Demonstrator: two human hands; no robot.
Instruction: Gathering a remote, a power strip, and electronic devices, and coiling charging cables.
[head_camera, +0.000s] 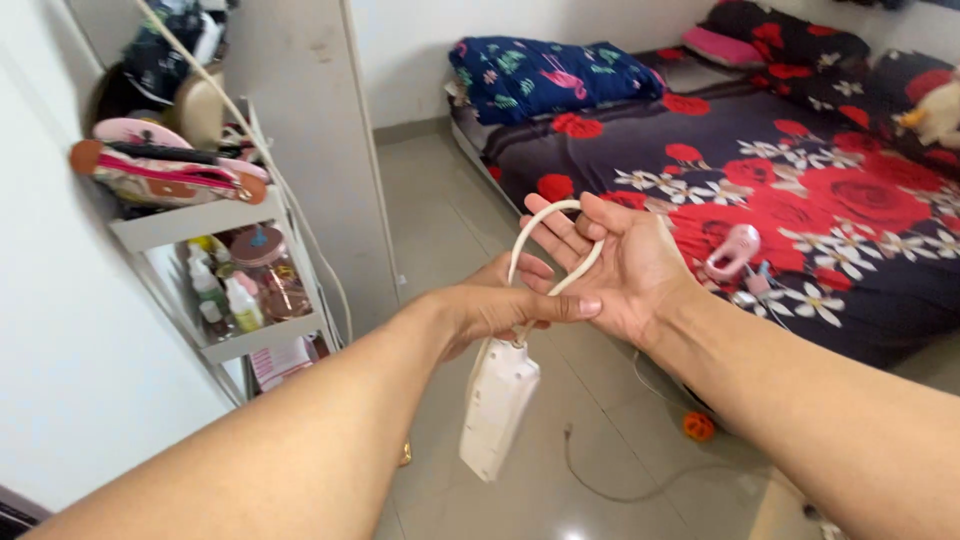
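Observation:
A white power strip (497, 405) hangs from its cream cable (528, 232), which runs up in a loop. My left hand (500, 305) pinches the cable just above the strip. My right hand (610, 262) is held palm up with fingers spread, and the cable loop lies across its fingers and palm. Both hands are raised above the grey tiled floor, between a shelf unit and a bed.
A white shelf unit (215, 220) at left holds pouches, bottles and a jar. A bed (800, 170) with a dark red-flowered cover fills the right, with a small pink device (735, 250) on it. An orange ball (699, 427) and a thin wire (600, 480) lie on the floor.

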